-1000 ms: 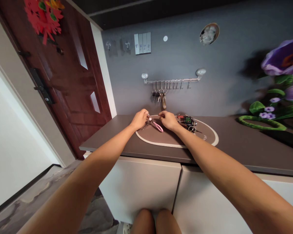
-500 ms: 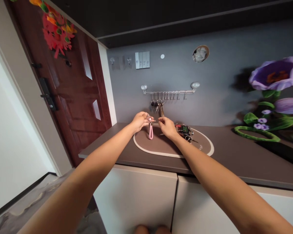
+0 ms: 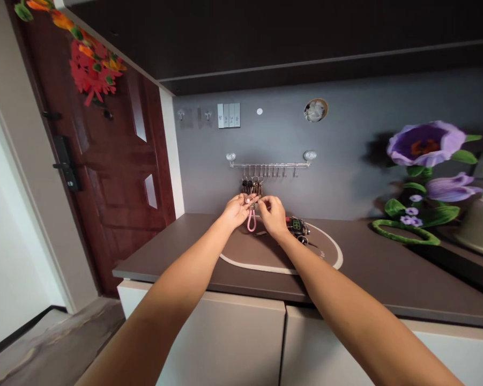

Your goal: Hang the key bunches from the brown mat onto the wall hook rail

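Note:
My left hand (image 3: 237, 209) holds a keychain with a pink loop strap (image 3: 251, 221), its metal clasp lying on the fingers and the loop hanging below them. Close beside it, my right hand (image 3: 272, 215) has its thumb and fingers pinched together near the clasp; what they grip is too small to make out. Behind both hands, several keys (image 3: 252, 186) hang from the left hooks of a clear wall rack (image 3: 271, 165). To the right of my right hand, a bunch of keys with a black fob (image 3: 298, 227) lies on the oval brown mat (image 3: 261, 271).
A purple flower lamp (image 3: 426, 143) with a green base ring stands on the right of the dark countertop (image 3: 370, 279). Overhead runs a dark cabinet (image 3: 265, 43). On the left is a dark red door (image 3: 120, 177) with a black handle.
My hands have come closer together, and the pink strap now hangs beside my right hand's fingers. The view has tilted up and shifted slightly right.

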A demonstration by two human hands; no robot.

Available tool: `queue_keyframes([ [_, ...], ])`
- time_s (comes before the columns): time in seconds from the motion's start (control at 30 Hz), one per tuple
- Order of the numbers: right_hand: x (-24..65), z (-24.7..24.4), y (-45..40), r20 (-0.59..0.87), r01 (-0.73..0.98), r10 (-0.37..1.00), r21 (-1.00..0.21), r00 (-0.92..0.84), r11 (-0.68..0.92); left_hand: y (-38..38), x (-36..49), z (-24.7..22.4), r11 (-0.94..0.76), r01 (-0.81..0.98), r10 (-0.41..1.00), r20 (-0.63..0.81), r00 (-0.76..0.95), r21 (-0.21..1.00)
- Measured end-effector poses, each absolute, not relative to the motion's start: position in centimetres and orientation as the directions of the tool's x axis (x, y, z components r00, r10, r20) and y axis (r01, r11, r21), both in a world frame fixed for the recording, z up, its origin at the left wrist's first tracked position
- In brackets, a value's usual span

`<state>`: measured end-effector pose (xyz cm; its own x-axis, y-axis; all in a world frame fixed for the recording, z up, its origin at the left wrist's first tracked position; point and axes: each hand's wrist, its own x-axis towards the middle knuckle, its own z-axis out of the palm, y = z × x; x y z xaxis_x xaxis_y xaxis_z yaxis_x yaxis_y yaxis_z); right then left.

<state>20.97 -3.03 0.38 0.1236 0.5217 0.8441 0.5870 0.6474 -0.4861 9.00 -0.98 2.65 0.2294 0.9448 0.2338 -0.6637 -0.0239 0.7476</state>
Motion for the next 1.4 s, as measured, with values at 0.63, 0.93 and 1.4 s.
queue_keyframes([
  [0.63, 20.7, 0.1, -2.8, 0.763, 0.458, 0.646, -0.583, 0.025, 0.671, -1.1, 8.5, 1.7, -0.173, -0.624, 0.902, 0.377, 0.211, 0.762],
  [0.93, 21.5, 0.1, -1.6, 0.76, 0.437, 0.639, -0.617, 0.118, 0.654, -0.3, 7.6, 1.2, -0.418, -0.367, 0.855, 0.496, 0.149, 0.831],
  [1.4, 22.2, 0.8, -1.8, 0.844, 0.634, 0.529, -0.455, 0.084, 0.626, -0.9, 7.7, 0.9, -0.696, 0.049, 0.698, 0.658, 0.283, 0.717],
])
